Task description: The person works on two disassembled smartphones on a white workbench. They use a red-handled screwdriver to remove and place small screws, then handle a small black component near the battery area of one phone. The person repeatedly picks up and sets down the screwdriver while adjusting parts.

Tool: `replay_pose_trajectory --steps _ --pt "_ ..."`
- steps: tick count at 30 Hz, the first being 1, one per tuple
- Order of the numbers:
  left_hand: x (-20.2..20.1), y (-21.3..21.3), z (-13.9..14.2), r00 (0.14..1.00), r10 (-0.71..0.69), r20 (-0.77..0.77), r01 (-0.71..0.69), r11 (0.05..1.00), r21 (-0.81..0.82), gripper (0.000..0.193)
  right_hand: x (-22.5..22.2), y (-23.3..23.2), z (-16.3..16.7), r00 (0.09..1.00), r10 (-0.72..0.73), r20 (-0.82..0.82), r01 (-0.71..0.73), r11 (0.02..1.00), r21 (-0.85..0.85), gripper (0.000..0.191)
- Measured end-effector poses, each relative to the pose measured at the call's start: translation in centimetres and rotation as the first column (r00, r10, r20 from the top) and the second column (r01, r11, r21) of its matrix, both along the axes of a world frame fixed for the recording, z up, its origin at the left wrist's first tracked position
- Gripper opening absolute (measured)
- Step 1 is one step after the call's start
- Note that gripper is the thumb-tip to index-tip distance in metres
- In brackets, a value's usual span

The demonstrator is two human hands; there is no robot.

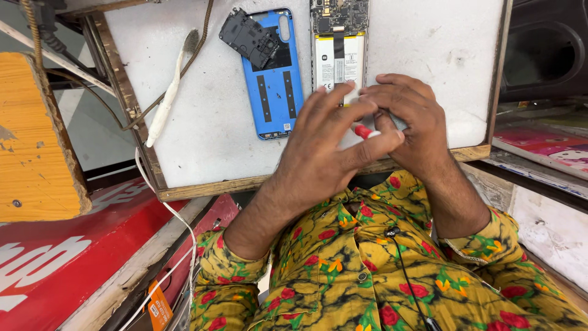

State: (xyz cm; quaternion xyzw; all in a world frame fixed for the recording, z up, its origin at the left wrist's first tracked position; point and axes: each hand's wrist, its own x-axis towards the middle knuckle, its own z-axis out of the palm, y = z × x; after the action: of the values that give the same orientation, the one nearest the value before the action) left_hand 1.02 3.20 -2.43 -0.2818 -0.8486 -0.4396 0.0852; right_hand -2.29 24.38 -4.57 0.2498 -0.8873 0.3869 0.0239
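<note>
The left hand [331,144], fingers spread loosely, and the right hand [407,122], curled, meet over the lower end of one opened phone [339,52] on the white worktop [208,122], pinching a small red-tipped tool [364,131] between them, with one blue back cover [274,79] at nine o'clock and one toothbrush [168,92] beyond.

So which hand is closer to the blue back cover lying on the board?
The left. The left hand has its fingertips just right of the blue back cover, near its lower edge. The right hand sits farther right, beyond the opened phone.
</note>
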Motion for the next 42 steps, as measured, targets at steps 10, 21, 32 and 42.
replay_pose_trajectory --steps 10,21,32,42 --pt "-0.4 -0.3 -0.4 0.999 0.04 -0.027 -0.041 0.999 -0.01 0.05 0.1 -0.1 -0.2 1.0 -0.013 0.007 0.013 1.0 -0.008 0.027" --pt "-1.0 -0.7 -1.3 0.998 -0.057 -0.036 0.059 0.997 0.058 0.048 0.2 -0.1 0.0 0.999 -0.028 0.02 0.028 1.0 -0.003 0.031" --pt "-0.9 -1.5 -1.4 0.997 -0.053 -0.059 0.058 0.994 0.094 0.051 0.1 -0.2 -0.1 1.0 -0.009 0.012 0.009 1.0 -0.025 0.027" --pt "-0.3 -2.6 -1.7 0.977 0.166 0.132 -0.212 0.79 0.575 0.036 -0.1 -0.4 0.3 1.0 -0.016 0.001 0.016 1.0 -0.022 0.027"
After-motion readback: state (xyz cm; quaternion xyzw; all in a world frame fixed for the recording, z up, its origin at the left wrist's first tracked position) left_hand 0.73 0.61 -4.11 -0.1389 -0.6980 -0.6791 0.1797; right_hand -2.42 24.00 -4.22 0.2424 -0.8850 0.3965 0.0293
